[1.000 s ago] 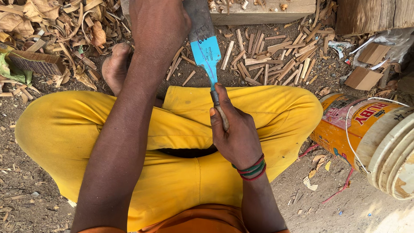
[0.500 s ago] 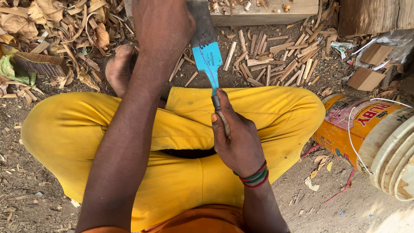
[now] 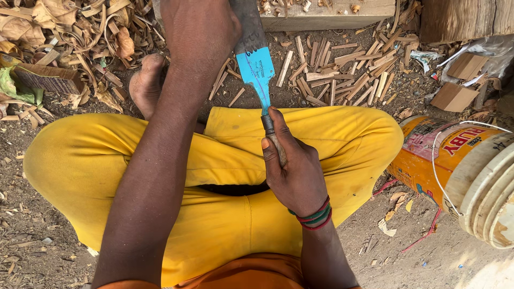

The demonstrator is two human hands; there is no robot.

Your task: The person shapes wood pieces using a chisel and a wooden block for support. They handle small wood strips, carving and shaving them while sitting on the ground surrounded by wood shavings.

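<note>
I sit cross-legged on dirt in yellow trousers (image 3: 225, 214). My right hand (image 3: 294, 166) grips the wooden handle of a broad chopping knife (image 3: 256, 67), whose blade carries a blue label and points away from me. My left hand (image 3: 201, 27) reaches forward at the top of the view, beside the blade and against a pale wooden block (image 3: 326, 10); what it holds is hidden by its back. Red and green bands circle my right wrist.
Cut wooden sticks (image 3: 342, 75) and shavings (image 3: 80, 32) litter the ground ahead. A yellow plastic bucket (image 3: 450, 160) lies on its side at the right. A log (image 3: 466, 18) stands at the top right, cardboard scraps (image 3: 455, 96) below it. My bare foot (image 3: 144, 85) rests left of the blade.
The knife and my right hand have shifted slightly; the blade stays upright by the block. My left hand stays at the block.
</note>
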